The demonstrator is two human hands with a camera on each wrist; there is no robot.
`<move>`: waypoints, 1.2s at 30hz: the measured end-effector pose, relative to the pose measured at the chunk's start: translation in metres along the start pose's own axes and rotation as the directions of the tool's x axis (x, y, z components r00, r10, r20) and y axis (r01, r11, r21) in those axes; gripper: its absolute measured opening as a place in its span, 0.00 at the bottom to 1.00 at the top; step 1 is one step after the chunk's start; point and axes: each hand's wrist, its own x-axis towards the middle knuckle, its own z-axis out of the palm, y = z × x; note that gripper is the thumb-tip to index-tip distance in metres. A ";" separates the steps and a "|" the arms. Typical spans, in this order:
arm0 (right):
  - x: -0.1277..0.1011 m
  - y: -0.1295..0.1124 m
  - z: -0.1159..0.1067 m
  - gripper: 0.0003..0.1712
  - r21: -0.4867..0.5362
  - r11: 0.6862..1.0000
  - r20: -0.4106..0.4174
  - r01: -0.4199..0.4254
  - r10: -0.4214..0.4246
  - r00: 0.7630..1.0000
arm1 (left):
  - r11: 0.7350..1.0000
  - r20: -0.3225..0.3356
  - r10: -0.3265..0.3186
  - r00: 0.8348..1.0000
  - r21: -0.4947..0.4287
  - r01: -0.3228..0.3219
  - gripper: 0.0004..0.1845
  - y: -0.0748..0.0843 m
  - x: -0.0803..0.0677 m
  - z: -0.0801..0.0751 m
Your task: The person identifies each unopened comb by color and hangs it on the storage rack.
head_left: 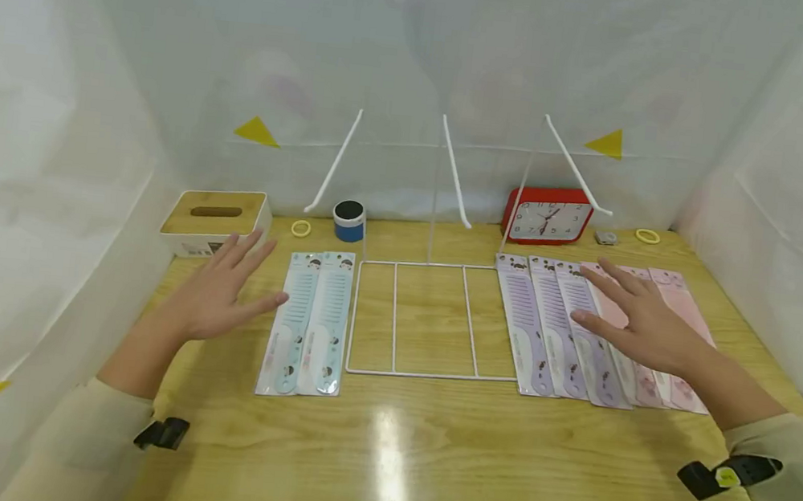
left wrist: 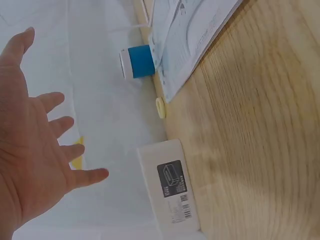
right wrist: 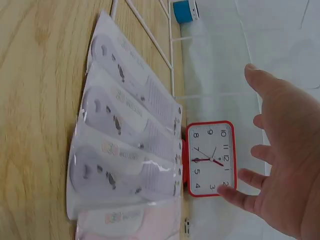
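Observation:
My left hand hovers over the table with its fingers spread, nearest to two packaged light-blue combs and holding nothing. Above the packs on the right, my right hand is spread too, also holding nothing. Beneath it lie several purple combs in clear packs, and beside them pink combs, partly hidden by that hand. Between the two groups stands a white wire rack with three long hooks. In the left wrist view the left palm shows bare; the right palm does likewise in its view.
A white tissue box with a wooden lid stands at the back left. Near it are a yellow ring and a blue cylinder. A red clock, a small grey object and another yellow ring sit back right.

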 end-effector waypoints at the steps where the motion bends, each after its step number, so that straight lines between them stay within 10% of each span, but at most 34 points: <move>1: 0.001 -0.003 0.003 0.43 0.039 0.999 -0.006 0.015 -0.015 1.000 | 1.000 0.008 -0.005 1.000 -0.024 0.005 0.47 -0.001 0.003 0.000; 20: 0.002 -0.029 0.101 0.35 0.588 0.806 0.048 0.061 -0.110 0.993 | 0.885 0.110 -0.128 0.986 -0.435 0.164 0.45 -0.055 0.062 0.051; 26: -0.001 -0.026 0.108 0.35 0.585 0.809 0.005 0.062 -0.080 0.997 | 0.852 0.138 -0.144 0.980 -0.487 0.194 0.42 -0.058 0.080 0.059; 36: 0.000 -0.024 0.116 0.37 0.601 0.799 0.037 0.008 -0.038 0.999 | 0.879 0.081 -0.088 0.993 -0.463 0.115 0.35 -0.073 0.094 0.067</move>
